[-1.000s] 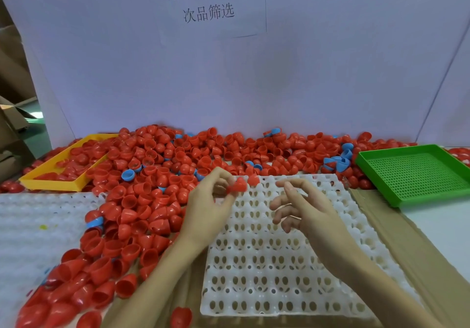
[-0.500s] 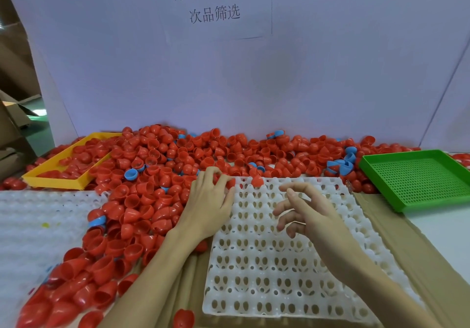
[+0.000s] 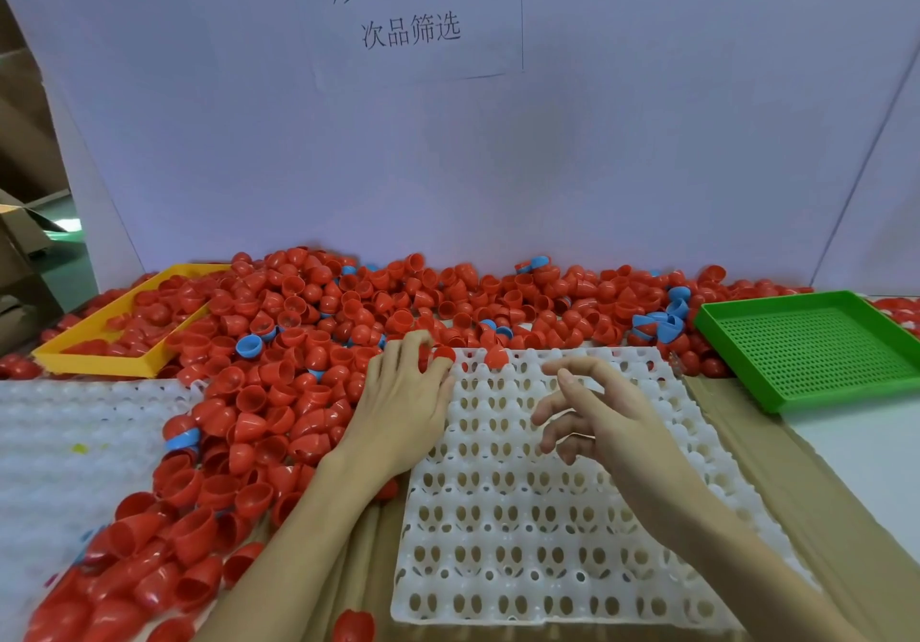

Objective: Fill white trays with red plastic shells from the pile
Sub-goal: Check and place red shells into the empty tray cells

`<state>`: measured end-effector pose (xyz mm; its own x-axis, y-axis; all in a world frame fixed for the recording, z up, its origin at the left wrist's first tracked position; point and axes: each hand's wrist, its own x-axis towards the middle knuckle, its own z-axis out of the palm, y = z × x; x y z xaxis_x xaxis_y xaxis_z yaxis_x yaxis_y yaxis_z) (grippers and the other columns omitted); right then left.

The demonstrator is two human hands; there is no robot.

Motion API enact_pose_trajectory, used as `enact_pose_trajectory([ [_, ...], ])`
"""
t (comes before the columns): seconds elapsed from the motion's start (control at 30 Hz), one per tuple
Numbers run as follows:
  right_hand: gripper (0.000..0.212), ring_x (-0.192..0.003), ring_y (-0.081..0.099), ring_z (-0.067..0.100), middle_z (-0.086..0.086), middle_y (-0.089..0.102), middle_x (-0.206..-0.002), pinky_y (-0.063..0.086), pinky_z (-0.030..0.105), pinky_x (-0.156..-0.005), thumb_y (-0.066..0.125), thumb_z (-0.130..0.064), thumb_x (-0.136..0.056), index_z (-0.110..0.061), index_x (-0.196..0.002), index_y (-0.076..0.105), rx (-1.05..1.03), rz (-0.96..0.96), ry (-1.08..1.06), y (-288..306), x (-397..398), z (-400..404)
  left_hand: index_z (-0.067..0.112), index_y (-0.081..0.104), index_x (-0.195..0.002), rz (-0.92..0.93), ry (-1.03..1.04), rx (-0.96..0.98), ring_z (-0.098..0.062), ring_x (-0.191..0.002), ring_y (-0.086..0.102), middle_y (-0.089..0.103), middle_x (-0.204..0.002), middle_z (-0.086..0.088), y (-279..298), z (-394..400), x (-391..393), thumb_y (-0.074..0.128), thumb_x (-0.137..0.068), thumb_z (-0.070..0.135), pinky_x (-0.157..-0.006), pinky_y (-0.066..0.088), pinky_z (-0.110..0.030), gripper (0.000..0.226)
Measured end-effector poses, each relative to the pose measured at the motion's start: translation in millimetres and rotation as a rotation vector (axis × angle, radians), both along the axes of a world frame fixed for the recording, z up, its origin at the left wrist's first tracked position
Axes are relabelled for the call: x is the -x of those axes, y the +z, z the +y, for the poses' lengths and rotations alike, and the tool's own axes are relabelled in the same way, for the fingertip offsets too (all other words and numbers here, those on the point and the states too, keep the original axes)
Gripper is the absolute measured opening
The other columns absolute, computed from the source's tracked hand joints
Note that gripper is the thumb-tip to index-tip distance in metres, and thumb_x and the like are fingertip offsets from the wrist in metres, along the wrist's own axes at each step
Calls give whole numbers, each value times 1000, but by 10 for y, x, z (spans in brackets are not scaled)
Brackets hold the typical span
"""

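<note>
A white tray [image 3: 522, 532] with several rows of hollow cells lies in front of me on brown cardboard. A large pile of red shells [image 3: 298, 333] spreads behind it and to its left. My left hand [image 3: 403, 402] reaches to the tray's far left corner, thumb and forefinger pinching a red shell [image 3: 441, 353] down at a corner cell. Another red shell [image 3: 496, 356] stands in the far row just right of it. My right hand [image 3: 602, 417] hovers over the tray's upper middle with loosely curled fingers and holds nothing.
A yellow tray [image 3: 99, 360] holding red shells is at the far left, a green perforated tray [image 3: 816, 347] at the far right. Another white tray [image 3: 59, 447] lies at the left. A few blue shells [image 3: 249, 345] are mixed in the pile. One red shell [image 3: 353, 626] lies near the front edge.
My left hand has lowered the red shell from mid-air onto the tray's far left corner. The right hand has stayed hovering over the tray.
</note>
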<state>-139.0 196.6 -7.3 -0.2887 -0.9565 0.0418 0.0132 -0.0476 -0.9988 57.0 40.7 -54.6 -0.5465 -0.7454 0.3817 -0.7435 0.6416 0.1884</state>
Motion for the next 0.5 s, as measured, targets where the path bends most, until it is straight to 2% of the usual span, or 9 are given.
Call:
enact_pose_trajectory([
  [0.07,19,-70,71,24,12,76,-88,53,27,-60,53,-28,-108,-20,-121,64,-9,21,5,-7,19,-6,26,55,-134,-38,52,-4,-17,-117,38,39,-126,3,-3,5,9,27,-111,37,-104,35,-36,37],
  [0.1,18,-70,71,24,11,76,-87,54,27,-61,53,-28,-108,-20,-120,64,-13,32,9,-9,31,-8,27,53,-136,-47,55,-20,-16,-117,38,39,-125,5,-12,2,11,25,-112,37,-103,33,-35,39],
  [0.27,18,-68,70,23,9,75,-83,54,26,-60,54,-26,-108,-18,-117,68,-30,39,4,-1,87,-29,19,52,-146,22,-20,-82,-13,-137,40,41,-147,4,-13,8,13,30,-113,34,-116,31,-35,42],
  [0.37,19,-68,70,24,10,75,-83,55,28,-60,53,-24,-109,-18,-115,69,-39,53,14,-1,135,-39,17,47,-152,38,-16,-129,-11,-149,33,37,-161,3,-1,23,22,30,-113,37,-124,27,-36,47],
  [0.5,16,-71,73,22,6,76,-86,55,27,-62,52,-21,-109,-20,-115,67,-44,213,12,12,195,-67,14,37,-159,47,4,-187,-13,-157,22,27,-170,-2,14,47,18,30,-113,40,-127,17,-35,53],
])
